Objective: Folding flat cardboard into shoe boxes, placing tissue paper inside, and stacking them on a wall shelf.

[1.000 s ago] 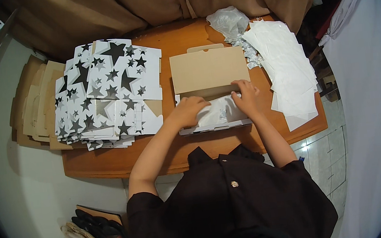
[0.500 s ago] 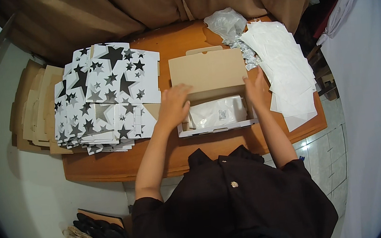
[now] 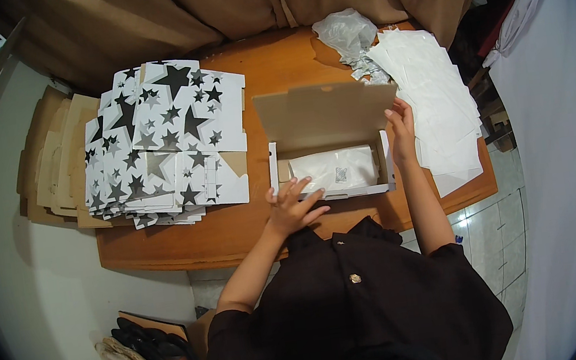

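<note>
Likely light, stiff card: carton [image 3: 330, 139] open on bench [image 3: 160, 247], soft packet [image 3: 319, 171] inside. Left hand [image 3: 290, 208]: fingers spread, ungripping, at front wall [image 3: 361, 191]. Right hand [image 3: 403, 133]: curled at lid [image 3: 322, 107], grip unclear. Best held by lid corners.

Honestly can't read a single word or number anywhere here. Closest thing to a label is the little silvery-grey packet [image 3: 342, 174] on the white bundle [image 3: 311, 165], between the left hand [image 3: 293, 207] and the right hand [image 3: 403, 130], and any markings on it are way too small. Same deal with the small packets [image 3: 365, 67] beyond the right hand. The cardboard stack [image 3: 162, 139] left of the left hand shows printed stars.
</note>
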Motion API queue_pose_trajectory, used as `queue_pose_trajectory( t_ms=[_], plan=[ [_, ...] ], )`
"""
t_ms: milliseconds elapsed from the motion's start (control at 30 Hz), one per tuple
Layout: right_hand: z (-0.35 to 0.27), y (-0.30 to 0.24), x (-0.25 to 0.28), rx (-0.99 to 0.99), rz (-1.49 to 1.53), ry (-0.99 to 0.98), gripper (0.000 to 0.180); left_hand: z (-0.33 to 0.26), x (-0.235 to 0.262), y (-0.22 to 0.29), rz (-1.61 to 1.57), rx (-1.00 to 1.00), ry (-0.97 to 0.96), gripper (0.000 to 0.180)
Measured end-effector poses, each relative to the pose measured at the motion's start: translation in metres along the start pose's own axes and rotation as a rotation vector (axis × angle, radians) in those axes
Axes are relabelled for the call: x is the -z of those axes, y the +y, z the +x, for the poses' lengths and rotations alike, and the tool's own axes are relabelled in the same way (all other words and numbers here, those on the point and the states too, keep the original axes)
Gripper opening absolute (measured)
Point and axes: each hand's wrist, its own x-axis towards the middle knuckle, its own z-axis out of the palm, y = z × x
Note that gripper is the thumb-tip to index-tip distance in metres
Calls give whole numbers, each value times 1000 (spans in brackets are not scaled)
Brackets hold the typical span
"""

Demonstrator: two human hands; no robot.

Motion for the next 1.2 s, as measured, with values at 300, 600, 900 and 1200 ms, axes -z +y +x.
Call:
queue_pose_trajectory(
  t_ms=[300,600,900,1200],
  plan=[
    [-45,7,6,210,-272,14,58,-24,-30,22,148,-38,141,17],
    [-83,27,13,288,-321,-44,76,-33,-26,20,85,26,255,50],
    [-100,51,30,418,-704,-70,48,-2,0,-27,128,247,-18,39],
    [-101,56,35,405,-724,-106,42,-13,-6,-25,9,263,-34,32]
  ],
)
